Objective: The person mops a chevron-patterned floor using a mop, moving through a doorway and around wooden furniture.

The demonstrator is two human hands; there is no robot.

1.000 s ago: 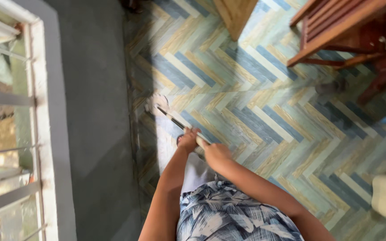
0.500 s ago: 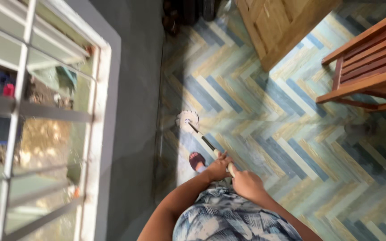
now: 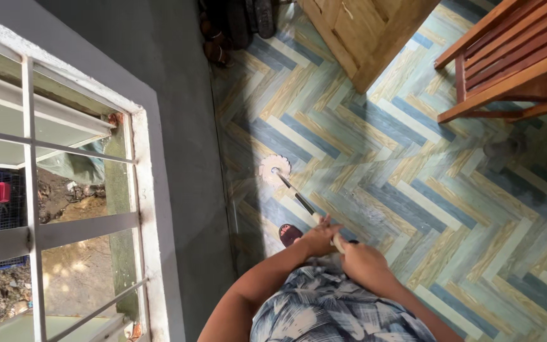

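Note:
I hold a mop with both hands. Its handle (image 3: pixel 302 203) is a thin dark and pale pole that slants up and left from my hands to the round pale mop head (image 3: pixel 275 168), which rests on the herringbone floor (image 3: pixel 375 152) close to the grey wall (image 3: pixel 178 114). My left hand (image 3: pixel 320 240) grips the pole lower on the left; my right hand (image 3: pixel 357 259) grips its end just behind. My foot in a reddish slipper (image 3: pixel 290 235) shows below the pole. A blue and white patterned shirt fills the bottom of the view.
A barred window (image 3: pixel 52 196) in a white frame is set in the grey wall on the left. A wooden door (image 3: pixel 365 31) stands at the top, dark shoes (image 3: pixel 235 28) beside it. A wooden slatted chair (image 3: pixel 514 57) is at the top right.
The mop head has slid along the floor by the wall, and my view has swung left, so more of the window shows. Both hands keep their grip on the pole.

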